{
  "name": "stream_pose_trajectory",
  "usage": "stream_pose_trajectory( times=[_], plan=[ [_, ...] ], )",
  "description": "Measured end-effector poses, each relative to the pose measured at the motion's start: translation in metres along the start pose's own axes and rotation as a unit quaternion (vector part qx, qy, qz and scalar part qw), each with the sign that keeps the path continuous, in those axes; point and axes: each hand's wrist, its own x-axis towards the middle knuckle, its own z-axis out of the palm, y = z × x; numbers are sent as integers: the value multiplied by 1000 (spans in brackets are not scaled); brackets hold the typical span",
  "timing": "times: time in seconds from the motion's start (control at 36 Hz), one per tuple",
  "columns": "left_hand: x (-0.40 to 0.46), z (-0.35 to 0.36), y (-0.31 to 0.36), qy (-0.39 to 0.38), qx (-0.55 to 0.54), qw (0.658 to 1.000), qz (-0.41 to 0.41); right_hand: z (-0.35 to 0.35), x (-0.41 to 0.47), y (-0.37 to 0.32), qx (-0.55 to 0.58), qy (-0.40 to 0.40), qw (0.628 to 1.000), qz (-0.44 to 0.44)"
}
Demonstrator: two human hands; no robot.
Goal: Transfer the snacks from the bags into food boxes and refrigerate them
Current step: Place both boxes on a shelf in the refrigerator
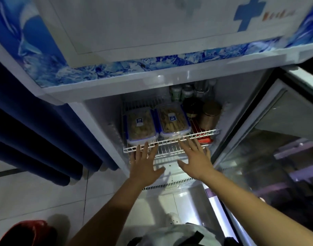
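2 food boxes (141, 126) (173, 119) side by side on wire shelf (171, 142) in fridge. Left hand (143, 161), right hand (196, 157) released, fingers straight, holding nothing. Boxes likely rigid, light, smooth; take by long sides.

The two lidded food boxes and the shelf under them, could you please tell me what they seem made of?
The two lidded food boxes look like clear glossy plastic with blue clips: the snacks show through. The white wire shelf looks like coated metal, a thin-barred grid.
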Motion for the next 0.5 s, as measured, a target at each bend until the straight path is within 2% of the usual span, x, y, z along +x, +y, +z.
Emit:
stream_pose_trajectory(
  times=[0.14,0.25,0.42,0.5],
  plan=[
    [-23,-26,12,26,-44,997,58,-25,-65,-7,55,66,996,29],
    [-39,-50,38,33,-65,989,130,-64,-127,-20,53,149,986,52],
    [-85,-72,89,43,-61,965,253,-115,-247,-37,33,239,963,121],
    [-106,-83,113,40,-60,949,308,-142,-311,-24,-35,295,941,159]
  ],
)
